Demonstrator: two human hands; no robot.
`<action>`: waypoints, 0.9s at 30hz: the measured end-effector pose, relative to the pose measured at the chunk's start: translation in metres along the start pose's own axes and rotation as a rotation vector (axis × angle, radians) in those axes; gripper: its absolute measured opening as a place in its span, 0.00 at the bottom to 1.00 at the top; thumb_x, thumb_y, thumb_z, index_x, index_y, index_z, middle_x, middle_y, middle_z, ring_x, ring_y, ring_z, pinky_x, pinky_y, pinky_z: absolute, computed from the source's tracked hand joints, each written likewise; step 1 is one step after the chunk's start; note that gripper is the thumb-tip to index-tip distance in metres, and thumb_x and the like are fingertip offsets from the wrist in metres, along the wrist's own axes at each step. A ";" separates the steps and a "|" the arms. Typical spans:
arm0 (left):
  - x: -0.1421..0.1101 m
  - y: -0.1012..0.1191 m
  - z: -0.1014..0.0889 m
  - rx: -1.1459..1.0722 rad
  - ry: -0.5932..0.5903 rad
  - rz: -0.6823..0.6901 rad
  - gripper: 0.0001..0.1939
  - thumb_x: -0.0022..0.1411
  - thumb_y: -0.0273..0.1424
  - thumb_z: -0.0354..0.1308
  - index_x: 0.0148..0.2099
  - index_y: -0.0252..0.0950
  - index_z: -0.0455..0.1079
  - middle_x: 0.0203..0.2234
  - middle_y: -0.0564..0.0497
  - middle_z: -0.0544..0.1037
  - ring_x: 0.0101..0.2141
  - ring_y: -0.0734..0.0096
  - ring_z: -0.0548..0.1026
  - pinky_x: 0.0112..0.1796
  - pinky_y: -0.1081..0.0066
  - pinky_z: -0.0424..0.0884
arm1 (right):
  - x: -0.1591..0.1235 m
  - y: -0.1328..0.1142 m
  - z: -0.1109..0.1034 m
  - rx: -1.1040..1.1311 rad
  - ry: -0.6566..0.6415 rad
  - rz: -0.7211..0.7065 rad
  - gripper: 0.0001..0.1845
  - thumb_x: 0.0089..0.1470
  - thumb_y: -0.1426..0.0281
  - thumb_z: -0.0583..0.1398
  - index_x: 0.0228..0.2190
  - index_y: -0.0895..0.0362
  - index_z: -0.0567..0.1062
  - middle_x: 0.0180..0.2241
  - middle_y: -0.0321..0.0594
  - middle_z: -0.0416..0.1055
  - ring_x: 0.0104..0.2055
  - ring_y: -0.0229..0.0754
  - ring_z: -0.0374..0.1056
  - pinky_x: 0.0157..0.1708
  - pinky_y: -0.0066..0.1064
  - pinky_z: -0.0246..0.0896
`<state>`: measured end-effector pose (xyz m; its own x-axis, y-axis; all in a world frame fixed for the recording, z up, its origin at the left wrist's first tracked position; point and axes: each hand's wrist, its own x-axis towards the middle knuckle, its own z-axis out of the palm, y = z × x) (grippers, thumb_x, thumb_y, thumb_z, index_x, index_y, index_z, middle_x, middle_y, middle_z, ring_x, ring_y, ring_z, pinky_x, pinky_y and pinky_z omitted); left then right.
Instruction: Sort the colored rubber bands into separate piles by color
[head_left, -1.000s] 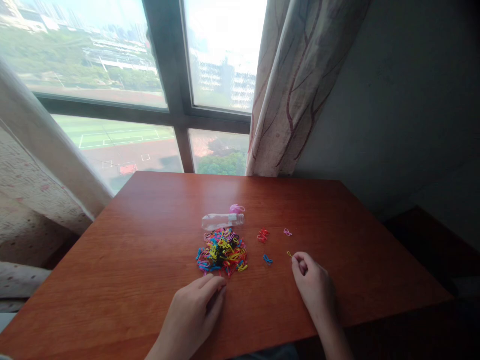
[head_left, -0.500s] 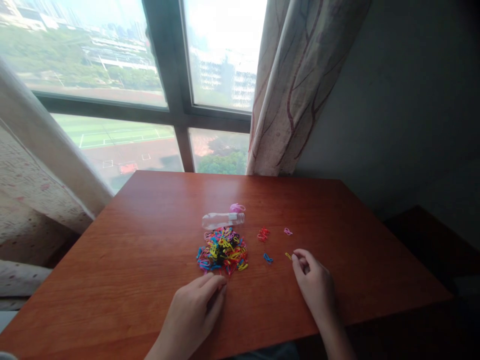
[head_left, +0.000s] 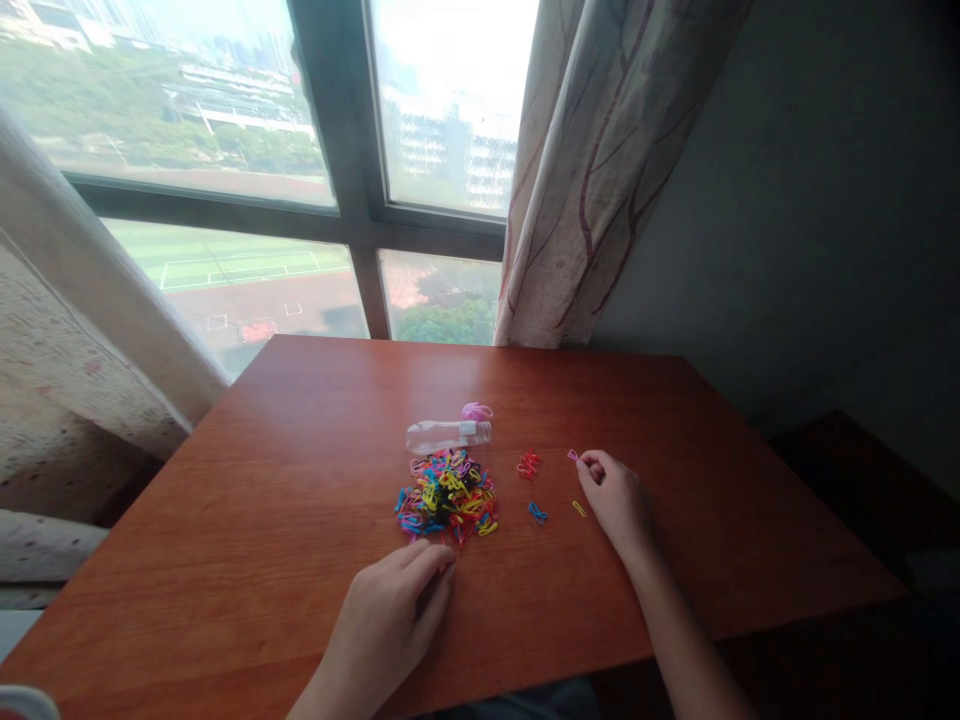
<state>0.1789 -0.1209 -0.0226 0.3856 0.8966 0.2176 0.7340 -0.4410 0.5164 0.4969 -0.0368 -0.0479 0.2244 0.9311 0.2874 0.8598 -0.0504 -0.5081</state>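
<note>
A heap of small coloured rubber bands (head_left: 448, 497) lies in the middle of the wooden table (head_left: 285, 470). My left hand (head_left: 394, 620) rests flat on the table just in front of the heap, fingers together and holding nothing. My right hand (head_left: 611, 495) reaches forward, its thumb and finger pinched at a pink band (head_left: 574, 456). Left of that hand lie a yellow band (head_left: 579, 508), a blue band (head_left: 536, 513) and a small red cluster (head_left: 528, 464). Behind the heap a clear plastic bottle (head_left: 448, 435) lies on its side, with its pink cap (head_left: 477, 410) beside it.
The table stands against a large window (head_left: 337, 150), with curtains at the left (head_left: 67, 330) and right (head_left: 592, 170). A dark wall runs along the right side. A dark piece of furniture (head_left: 870, 490) sits low to the right of the table.
My right hand has left the yellow band on the table and moved forward to the pink band. My left hand has stayed in place.
</note>
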 end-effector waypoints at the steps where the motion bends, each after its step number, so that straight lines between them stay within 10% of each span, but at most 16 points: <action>1: 0.000 0.000 0.000 0.000 -0.003 0.000 0.09 0.69 0.30 0.48 0.40 0.42 0.70 0.31 0.53 0.79 0.31 0.68 0.78 0.32 0.72 0.70 | 0.000 0.000 0.000 0.003 0.000 -0.004 0.18 0.58 0.56 0.54 0.29 0.55 0.75 0.20 0.35 0.68 0.24 0.40 0.65 0.26 0.28 0.51; 20: -0.001 0.003 -0.001 -0.010 0.003 -0.005 0.09 0.68 0.29 0.49 0.40 0.41 0.70 0.32 0.53 0.79 0.31 0.69 0.78 0.31 0.73 0.69 | -0.018 -0.004 -0.004 0.174 0.040 -0.036 0.16 0.59 0.59 0.56 0.34 0.56 0.78 0.25 0.38 0.73 0.26 0.40 0.68 0.29 0.28 0.61; 27: -0.001 0.003 -0.001 -0.010 -0.004 -0.021 0.09 0.68 0.29 0.49 0.40 0.41 0.70 0.32 0.53 0.79 0.31 0.68 0.78 0.32 0.72 0.70 | -0.069 -0.054 -0.001 0.357 0.019 -0.110 0.11 0.61 0.64 0.57 0.34 0.55 0.77 0.30 0.39 0.76 0.29 0.39 0.71 0.30 0.26 0.64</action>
<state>0.1804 -0.1229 -0.0199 0.3728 0.9053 0.2036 0.7362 -0.4221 0.5290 0.4351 -0.0984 -0.0396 0.1513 0.9168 0.3695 0.6661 0.1816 -0.7234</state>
